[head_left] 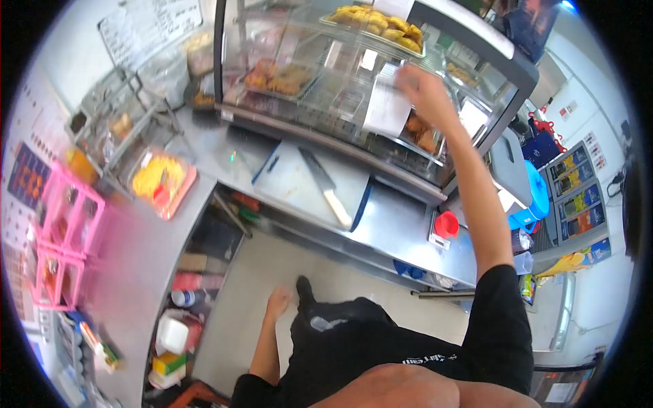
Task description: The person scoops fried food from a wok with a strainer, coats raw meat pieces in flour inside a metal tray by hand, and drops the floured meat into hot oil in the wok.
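My right hand reaches up to the glass front of a food display case. Its fingers are bent at the upper right of a white paper sheet on the glass; what they grip is hidden. My left hand hangs low beside my leg, fingers curled, with nothing visible in it. Inside the case, a tray of yellow pastries stands on top, and browned fried pieces lie behind the glass near my right forearm.
A knife lies on a white cutting board on the steel counter. To the right is a small scale with a red cup. A tray of shredded yellow food and pink racks stand left. Shelves run beneath the counter.
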Available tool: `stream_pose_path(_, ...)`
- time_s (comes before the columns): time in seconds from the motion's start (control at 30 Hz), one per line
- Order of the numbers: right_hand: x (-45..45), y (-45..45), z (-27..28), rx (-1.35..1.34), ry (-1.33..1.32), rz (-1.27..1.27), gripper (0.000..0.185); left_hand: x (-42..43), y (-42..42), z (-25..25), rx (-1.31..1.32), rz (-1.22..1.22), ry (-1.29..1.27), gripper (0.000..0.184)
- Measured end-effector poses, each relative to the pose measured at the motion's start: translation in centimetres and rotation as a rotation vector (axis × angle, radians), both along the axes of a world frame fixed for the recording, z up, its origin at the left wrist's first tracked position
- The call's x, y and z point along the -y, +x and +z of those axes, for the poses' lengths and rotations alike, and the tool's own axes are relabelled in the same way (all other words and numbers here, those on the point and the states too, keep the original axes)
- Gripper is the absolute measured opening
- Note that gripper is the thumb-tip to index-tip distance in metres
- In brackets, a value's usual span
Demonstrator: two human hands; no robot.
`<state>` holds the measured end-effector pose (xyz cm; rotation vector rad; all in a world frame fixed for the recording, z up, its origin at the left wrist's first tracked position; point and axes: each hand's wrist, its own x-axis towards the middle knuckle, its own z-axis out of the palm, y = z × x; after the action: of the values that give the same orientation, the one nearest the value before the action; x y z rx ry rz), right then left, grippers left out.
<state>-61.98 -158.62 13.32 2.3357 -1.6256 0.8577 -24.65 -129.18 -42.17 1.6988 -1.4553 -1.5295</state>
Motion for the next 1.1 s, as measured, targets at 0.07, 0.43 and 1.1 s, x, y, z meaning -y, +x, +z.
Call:
stream_pose_path(0.07,5.8,-1.8,6.0,-0.031,-0.321,0.050,0.022,-2.0,2.7,-4.7,0.135,0.123,0.149,0.031)
stream_pose_path(0.43,29.0,-18.4,18.9,-0.508,-0.515,-0.053,0.035,-21.8,5.7,-16.0,0.278,0.734,0.513,0.074)
stream_pose_path(1.1,35.3,-15.5,30.4,-1.244,-0.553,0.398,0.050,-27.3,-29.8,-16.2,0.040,1.179,0.730,0.022)
